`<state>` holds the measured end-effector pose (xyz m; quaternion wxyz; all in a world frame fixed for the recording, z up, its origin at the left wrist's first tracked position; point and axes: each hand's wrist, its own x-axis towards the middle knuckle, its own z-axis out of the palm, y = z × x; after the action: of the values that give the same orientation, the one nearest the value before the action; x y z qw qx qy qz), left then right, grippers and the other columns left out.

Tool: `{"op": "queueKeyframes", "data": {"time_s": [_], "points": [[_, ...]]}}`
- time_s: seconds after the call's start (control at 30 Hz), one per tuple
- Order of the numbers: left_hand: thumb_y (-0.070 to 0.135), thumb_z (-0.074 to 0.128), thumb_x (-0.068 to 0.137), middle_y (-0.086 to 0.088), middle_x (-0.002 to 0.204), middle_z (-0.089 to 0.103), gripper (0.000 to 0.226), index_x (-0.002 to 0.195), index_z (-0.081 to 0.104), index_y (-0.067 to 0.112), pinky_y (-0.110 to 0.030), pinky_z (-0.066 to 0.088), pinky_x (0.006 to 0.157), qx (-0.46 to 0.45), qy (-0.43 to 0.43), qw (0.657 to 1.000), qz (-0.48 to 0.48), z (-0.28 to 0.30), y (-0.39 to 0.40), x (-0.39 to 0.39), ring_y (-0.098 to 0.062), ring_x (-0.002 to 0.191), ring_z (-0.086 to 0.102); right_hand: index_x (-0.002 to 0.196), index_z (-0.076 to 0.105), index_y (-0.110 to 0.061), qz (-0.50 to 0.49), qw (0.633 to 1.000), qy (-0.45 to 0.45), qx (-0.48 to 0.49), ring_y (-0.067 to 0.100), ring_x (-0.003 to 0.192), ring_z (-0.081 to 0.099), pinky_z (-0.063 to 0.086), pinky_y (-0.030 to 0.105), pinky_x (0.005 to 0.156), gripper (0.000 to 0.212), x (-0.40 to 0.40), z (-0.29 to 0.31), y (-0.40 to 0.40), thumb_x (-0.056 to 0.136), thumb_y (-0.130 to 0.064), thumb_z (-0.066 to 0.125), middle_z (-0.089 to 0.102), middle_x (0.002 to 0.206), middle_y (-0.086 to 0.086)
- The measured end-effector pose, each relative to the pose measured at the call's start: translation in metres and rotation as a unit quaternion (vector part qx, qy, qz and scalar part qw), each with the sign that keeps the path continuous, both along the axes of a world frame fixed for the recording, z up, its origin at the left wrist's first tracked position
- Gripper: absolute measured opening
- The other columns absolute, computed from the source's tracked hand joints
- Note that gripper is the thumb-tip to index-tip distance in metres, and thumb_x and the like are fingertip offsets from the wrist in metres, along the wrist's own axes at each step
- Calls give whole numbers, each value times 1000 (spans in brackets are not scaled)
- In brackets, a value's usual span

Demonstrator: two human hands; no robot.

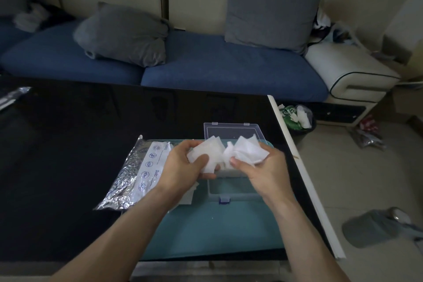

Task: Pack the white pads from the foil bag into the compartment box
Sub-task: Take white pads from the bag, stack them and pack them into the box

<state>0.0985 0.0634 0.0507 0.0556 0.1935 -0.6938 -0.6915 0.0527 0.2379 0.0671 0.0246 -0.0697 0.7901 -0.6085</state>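
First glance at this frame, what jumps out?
Two bare hands at centre, the left hand and right hand each gripping a bunch of thin white pads above the open clear plastic compartment box. The box sits on a teal mat, with the crinkled silver foil bag lying just to its left.

One head-worn wide-angle view is looking forward and down from the near table (pixel 68 167) edge. It is sitting close above both hands, left hand (pixel 183 165) and right hand (pixel 263 167), near frame centre. It is facing the sofa (pixel 206 64) at far; floor is showing at right.
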Motion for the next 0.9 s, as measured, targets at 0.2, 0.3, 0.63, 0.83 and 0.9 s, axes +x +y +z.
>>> {"op": "queueKeyframes", "data": {"time_s": [0.2,0.3,0.63,0.83,0.9], "points": [[3,54,97,-10,108,70,24,111,58,22,-37,59,53,16,24,998,55,2,5,-1,-23,76,76,89,77,-14,-62,982,-49,-172,18,87,75,57,31,76,27,3,2,-6,68,-3,90,78,89,1],[0,55,93,-4,102,70,27,107,61,22,-43,62,66,4,33,998,52,4,13,-2,-28,88,73,85,77,-16,-60,985,-15,-159,14,80,75,56,21,69,28,15,-4,-24,65,-1,91,78,82,-1],[30,65,83,-7,99,73,24,106,63,24,-50,60,80,-3,33,999,38,6,15,1,-25,89,73,89,70,-21,26,998,15,58,5,82,68,47,10,62,19,11,-11,-30,78,-19,86,71,95,-4],[11,59,92,-9,95,71,20,105,61,25,-58,57,58,-73,16,995,61,-1,7,-1,-37,77,70,86,74,-18,71,997,-7,43,-2,68,63,42,9,59,13,11,-1,-17,86,-31,78,69,70,-14],[9,59,93,-5,97,72,21,104,60,28,-49,60,67,-101,21,993,55,0,9,-1,-25,78,71,80,74,-19,58,998,-3,33,-1,62,61,42,9,56,13,11,2,-15,86,-29,79,68,65,-14]]}}
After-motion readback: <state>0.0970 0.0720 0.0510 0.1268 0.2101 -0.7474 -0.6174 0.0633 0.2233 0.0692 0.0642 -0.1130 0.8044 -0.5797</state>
